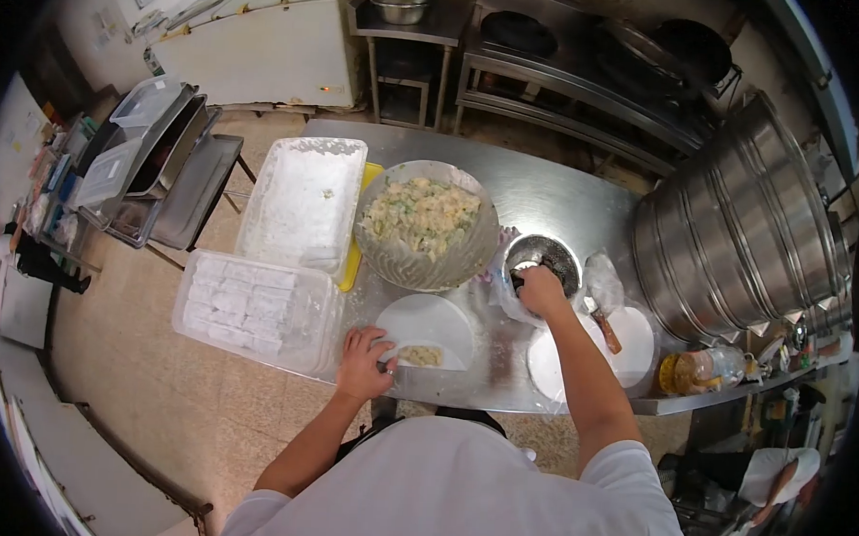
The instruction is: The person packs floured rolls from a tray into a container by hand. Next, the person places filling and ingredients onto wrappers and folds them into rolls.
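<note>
A thin, round white wrapper [442, 316] lies on the steel table, its near edge straight as if folded. A small strip of pale filling [419, 355] sits near that edge. My left hand [360, 363] rests at the wrapper's left side, fingers spread and touching its edge. Over to the right, my right hand [544, 290] reaches into a metal bowl [569, 260] lined with plastic. Its fingers are curled down and partly hidden; what they hold cannot be made out. Beyond the wrapper stands a large bowl [420, 268] heaped with chopped pale-and-green filling [422, 215].
White-dusted tray [298, 195] and a plastic box [317, 330] of white wrapped rolls [236, 307] are at left. At right are white round sheets [632, 344], a wooden-handled tool [606, 331], an oil bottle [703, 369] and tall stacked steamers [738, 224]. Other people are partly visible at both sides.
</note>
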Motion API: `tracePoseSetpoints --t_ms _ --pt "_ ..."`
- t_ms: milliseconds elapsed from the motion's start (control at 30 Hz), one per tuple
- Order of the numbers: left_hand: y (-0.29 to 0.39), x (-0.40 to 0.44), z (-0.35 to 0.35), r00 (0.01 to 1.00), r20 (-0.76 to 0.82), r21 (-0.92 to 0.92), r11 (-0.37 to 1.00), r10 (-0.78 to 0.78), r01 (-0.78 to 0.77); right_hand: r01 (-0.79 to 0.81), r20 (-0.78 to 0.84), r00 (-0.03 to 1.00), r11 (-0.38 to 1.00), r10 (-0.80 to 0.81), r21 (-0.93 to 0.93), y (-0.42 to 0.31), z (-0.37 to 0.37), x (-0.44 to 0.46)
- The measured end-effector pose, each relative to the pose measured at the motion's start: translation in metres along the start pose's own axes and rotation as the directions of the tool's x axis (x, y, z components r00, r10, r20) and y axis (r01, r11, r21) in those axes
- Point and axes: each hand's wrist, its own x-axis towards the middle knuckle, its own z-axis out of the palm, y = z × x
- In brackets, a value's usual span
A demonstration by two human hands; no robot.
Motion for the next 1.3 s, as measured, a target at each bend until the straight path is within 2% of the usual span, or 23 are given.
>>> tracePoseSetpoints --t_ms 133,233,333,433,533,567,667,767,867,967,1067,1167,1267,1300 --pt "0.003 -0.001 -0.002 1.000 -0.003 -0.016 1.000 -0.016 0.016 -0.079 0.012 0.997 0.997 0.079 -0.007 -0.004 0.002 0.004" --pt "0.002 0.000 -0.001 1.000 -0.019 -0.022 1.000 -0.011 0.010 0.045 -0.045 0.998 0.999 -0.043 0.027 -0.004 0.000 -0.001" --pt "0.003 0.000 -0.001 0.999 -0.032 -0.034 0.999 -0.017 0.016 -0.016 -0.046 0.999 0.996 0.020 0.089 -0.011 -0.011 -0.006" --pt "0.004 0.001 -0.002 0.999 -0.033 -0.027 0.999 -0.020 0.019 -0.090 -0.117 0.986 0.967 0.120 0.237 -0.010 -0.022 -0.011" --pt "0.004 0.002 -0.004 1.000 0.001 -0.018 0.999 -0.029 0.029 -0.029 -0.186 0.974 0.885 0.130 0.465 -0.020 -0.039 -0.031" --pt "0.004 0.002 -0.004 1.000 -0.009 -0.023 1.000 -0.019 0.019 -0.015 -0.181 0.976 0.864 0.122 0.504 -0.030 -0.045 -0.042" --pt "0.004 0.002 -0.004 1.000 -0.017 -0.028 1.000 -0.009 0.008 0.119 -0.141 0.989 0.792 -0.043 0.598 -0.067 -0.047 -0.073" --pt "0.005 0.003 -0.006 1.000 0.003 -0.018 1.000 -0.025 0.025 0.157 0.032 0.979 0.843 -0.202 0.514 -0.107 -0.029 -0.092" --pt "0.004 0.003 -0.006 1.000 -0.007 -0.022 1.000 -0.017 0.017 0.307 0.134 0.931 0.928 -0.338 0.212 -0.145 -0.010 -0.099" --pt "0.005 0.002 -0.006 1.000 -0.022 -0.038 0.999 -0.011 0.011 0.465 0.104 0.875 0.881 -0.472 0.087 -0.172 0.031 -0.092" --pt "0.002 0.001 -0.008 1.000 -0.024 -0.047 0.999 -0.011 0.010 0.509 0.113 0.841 0.845 -0.529 0.166 -0.192 0.053 -0.087" --pt "0.002 0.002 -0.010 1.000 -0.019 -0.058 0.998 -0.015 0.014 0.416 0.004 0.899 0.858 -0.438 0.300 -0.186 0.042 -0.095" --pt "0.001 0.000 -0.008 0.999 -0.026 -0.056 0.998 -0.020 0.018 0.259 0.143 0.934 0.896 -0.327 0.360 -0.175 0.029 -0.093" --pt "0.001 0.000 -0.008 1.000 -0.022 -0.054 0.998 -0.019 0.017 0.314 0.096 0.924 0.879 -0.370 0.358 -0.176 0.032 -0.094"
